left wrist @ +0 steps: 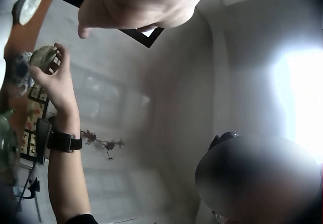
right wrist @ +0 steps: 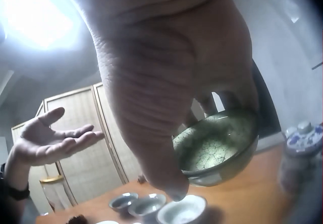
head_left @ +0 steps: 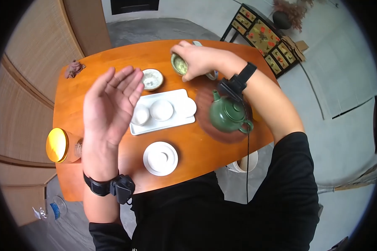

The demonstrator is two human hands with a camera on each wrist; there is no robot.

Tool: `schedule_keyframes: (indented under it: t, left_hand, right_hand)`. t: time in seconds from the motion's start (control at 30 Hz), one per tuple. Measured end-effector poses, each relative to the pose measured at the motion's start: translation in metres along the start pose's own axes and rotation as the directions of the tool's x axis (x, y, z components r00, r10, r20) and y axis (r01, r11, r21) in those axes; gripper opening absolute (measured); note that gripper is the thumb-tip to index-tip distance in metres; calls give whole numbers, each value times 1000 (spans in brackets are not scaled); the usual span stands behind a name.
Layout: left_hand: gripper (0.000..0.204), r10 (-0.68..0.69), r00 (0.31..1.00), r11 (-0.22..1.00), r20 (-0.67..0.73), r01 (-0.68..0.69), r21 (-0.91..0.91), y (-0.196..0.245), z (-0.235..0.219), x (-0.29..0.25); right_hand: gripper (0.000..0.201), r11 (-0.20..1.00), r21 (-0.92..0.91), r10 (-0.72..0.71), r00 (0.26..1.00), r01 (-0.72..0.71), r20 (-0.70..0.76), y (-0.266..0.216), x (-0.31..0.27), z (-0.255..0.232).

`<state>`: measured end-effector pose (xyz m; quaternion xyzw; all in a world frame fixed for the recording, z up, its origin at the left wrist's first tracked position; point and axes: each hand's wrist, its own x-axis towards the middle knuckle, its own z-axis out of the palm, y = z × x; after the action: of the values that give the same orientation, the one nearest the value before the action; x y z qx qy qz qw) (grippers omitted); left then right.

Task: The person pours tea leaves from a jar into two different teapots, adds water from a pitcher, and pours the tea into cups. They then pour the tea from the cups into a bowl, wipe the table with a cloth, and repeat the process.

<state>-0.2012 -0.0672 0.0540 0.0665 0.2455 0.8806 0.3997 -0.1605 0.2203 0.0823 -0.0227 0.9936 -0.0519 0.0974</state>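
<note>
My right hand grips a small green crackle-glazed teacup by its rim, over the far side of the table. In the right wrist view this teacup hangs tilted between thumb and fingers, clear of the tabletop, its cracked inside showing. My left hand is raised palm up over the left of the table, fingers extended, holding nothing. It overlaps a white tray with two white cups. Just past its fingertips stands a pale teacup; the right wrist view shows a row of three such cups.
A green teapot sits on a round brown mat at the right. Near the front edge is a white lidded bowl. A yellow-lidded jar stands at the left. A blue-and-white pot is beyond the right hand.
</note>
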Motion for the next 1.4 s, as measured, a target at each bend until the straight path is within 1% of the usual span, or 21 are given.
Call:
schedule_keyframes:
  t: [0.03, 0.13, 0.23, 0.33, 0.53, 0.73, 0.93, 1.03, 1.13, 1.23, 1.33, 1.37, 1.4]
  left_hand:
    - [49, 2, 999, 1000, -43, -3, -10, -2, -9, -1]
    - [49, 3, 996, 1000, -94, -3, 3, -10, -27, -4]
    - [49, -46, 995, 998, -88, 41, -55, -15, -44, -1]
    - [49, -46, 994, 997, -104, 39, -73, -15, -48, -3]
    - [50, -70, 993, 993, -96, 60, -103, -15, -60, -2]
    - [50, -88, 990, 988, -111, 72, -138, -14, -63, -2]
    - [50, -96, 989, 986, -115, 79, -144, -15, -66, 0]
    - [50, -98, 989, 986, -111, 81, -149, -16, -67, 0]
    - [50, -92, 990, 986, -106, 76, -149, -16, -67, -1]
    - [51, -92, 993, 986, -78, 80, -147, -13, -62, -4]
    - [46, -90, 996, 988, -29, 85, -131, -9, -46, -9]
    - [50, -83, 997, 989, -1, 82, -127, -8, -42, -12]
    - [51, -69, 997, 991, 14, 71, -110, -8, -36, -17]
  right_hand:
    - [90, 1000, 2, -3, 1000, 3, 10, 5, 10, 10]
    - [92, 1000, 11, 4, 998, -4, 60, 14, 30, 34]
    - [93, 999, 6, 38, 990, -39, 136, 16, 41, 47]
    - [94, 997, 12, 77, 980, -81, 183, 15, 46, 54]
    - [94, 996, 15, 84, 971, -90, 223, 16, 51, 62]
    - [94, 998, 1, 67, 976, -69, 205, 15, 52, 64]
    - [96, 994, -58, 102, 968, -91, 228, 13, 52, 66]
    - [96, 995, -44, 100, 969, -93, 226, 15, 52, 68]
    - [101, 995, -54, 98, 967, -87, 234, 14, 51, 67]
    - [104, 995, 34, 80, 974, -89, 211, 14, 43, 59]
    - [103, 998, 43, 41, 997, -44, 66, 16, 20, 34]
    - [92, 1000, 19, 15, 999, -15, -35, 9, 1, 19]
    - [87, 999, 53, 1, 992, 6, -123, 3, -20, 5]
